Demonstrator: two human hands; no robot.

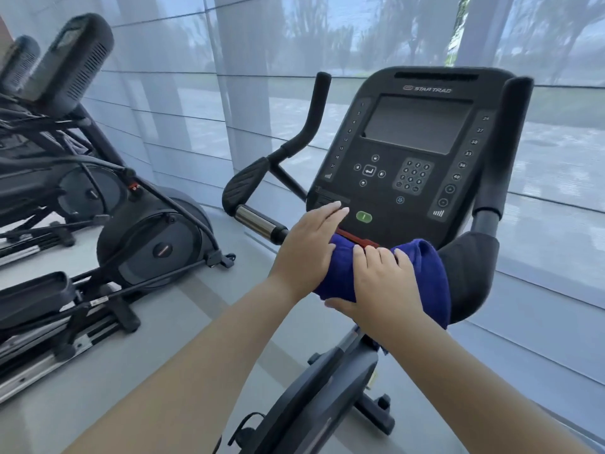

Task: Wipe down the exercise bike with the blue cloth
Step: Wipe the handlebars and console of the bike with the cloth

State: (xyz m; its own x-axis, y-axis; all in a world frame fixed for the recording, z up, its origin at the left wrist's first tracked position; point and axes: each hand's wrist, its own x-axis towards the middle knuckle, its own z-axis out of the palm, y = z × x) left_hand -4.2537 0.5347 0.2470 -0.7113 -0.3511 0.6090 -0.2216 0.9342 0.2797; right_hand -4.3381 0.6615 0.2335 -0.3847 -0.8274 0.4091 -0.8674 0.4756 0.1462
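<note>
Two-handed hold at present. Left hand (311,247): flat, fingers straight and pressed together, palm on the left end of the blue cloth (422,273), fingertips reaching the lower edge of the console (415,152). Right hand (383,283): curled over the cloth, thumb underneath, gripping it. Cloth location: draped over the crossbar of the exercise bike (327,404), just below the console.

Handling, as judged: light, soft, limp, prone to bunching. Grip through a thick fold and apply palm pressure. Press lightly near console keys.

Edges: red strip (355,238) touching the cloth's upper edge, padded rest (468,276) touching its right end, chrome bar (258,221) to the left. Open room along both handlebars; elliptical trainers (147,237) well apart on the left.
</note>
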